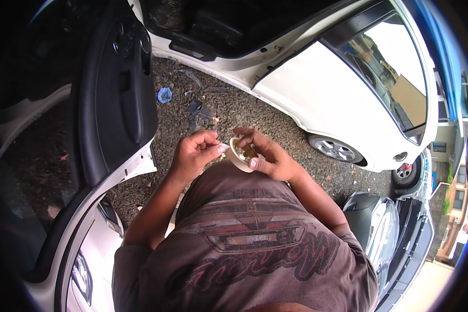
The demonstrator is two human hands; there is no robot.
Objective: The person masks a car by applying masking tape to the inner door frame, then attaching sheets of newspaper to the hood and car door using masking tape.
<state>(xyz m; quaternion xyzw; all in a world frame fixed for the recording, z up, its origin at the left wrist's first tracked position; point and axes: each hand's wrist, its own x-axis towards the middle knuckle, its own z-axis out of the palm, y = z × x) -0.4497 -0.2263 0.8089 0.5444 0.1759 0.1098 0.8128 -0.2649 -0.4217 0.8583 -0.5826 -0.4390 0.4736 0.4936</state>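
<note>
A roll of pale masking tape (pixel 239 160) is held in front of my belly. My right hand (pixel 267 156) grips the roll, with the thumb on its near edge and the fingers over the far side. On the roll's left, my left hand (pixel 199 152) is closed in a pinch, thumb against fingers, at what looks like the tape's loose end. Both hands are above the gravelly ground, between the car's open front door and its body.
On my left stands the open door (pixel 120 99) with its black inner panel. The white rear door (pixel 343 88) is ahead right, above a wheel (pixel 336 149). A crumpled blue item (pixel 164 95) and dark scraps (pixel 200 110) lie on the ground. Another car (pixel 372 223) stands at right.
</note>
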